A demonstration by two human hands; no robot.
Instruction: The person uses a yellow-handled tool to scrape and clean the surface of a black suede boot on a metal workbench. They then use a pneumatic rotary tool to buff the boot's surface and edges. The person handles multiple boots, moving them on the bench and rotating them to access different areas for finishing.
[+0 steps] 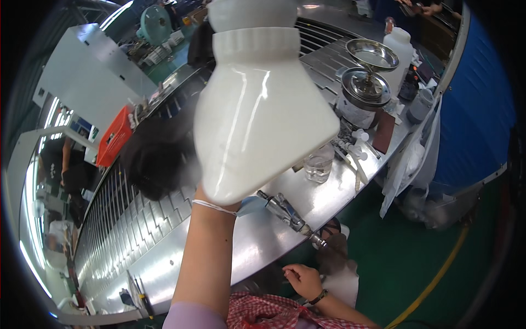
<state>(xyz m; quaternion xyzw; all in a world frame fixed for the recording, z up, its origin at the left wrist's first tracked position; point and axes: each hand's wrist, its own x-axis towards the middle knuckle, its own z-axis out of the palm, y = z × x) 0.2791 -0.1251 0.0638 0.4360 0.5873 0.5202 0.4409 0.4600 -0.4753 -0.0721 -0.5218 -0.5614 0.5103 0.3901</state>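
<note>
Plainly, a white piece (263, 120) takes up the middle of things: glossy, ribbed near its upper end, broad below, held up above the worktop (252, 247), inside the near edge. Left forearm (205, 257), white string at the wrist, rises to its underside. The left hand itself is behind the piece; cannot tell how wide the fingers are or where they grip. Probably support from behind and below, to carry the weight and leave the glossy face uncovered.

Right hand (307, 281) is low, off the worktop's near edge, dark band at the wrist. Fingers loosely curled, nothing seen in them; palm turned away, so cannot tell for sure. Apart from the piece, which seems to rest on one arm alone.

Metal tool (285, 213) lies across the near edge, tip jutting out, likely for easy reach. Glass (319, 164) of clear liquid farther along, inside the edge, perhaps so it isn't knocked. Toward the right end: metal dishes (366, 88) on a tub, white bottle (404, 52), brown block (385, 132). Plastic bag (413, 164) hangs off the right edge, presumably sparing surface.

Blurred black shape (159, 156) over the slats; kind unclear.
</note>
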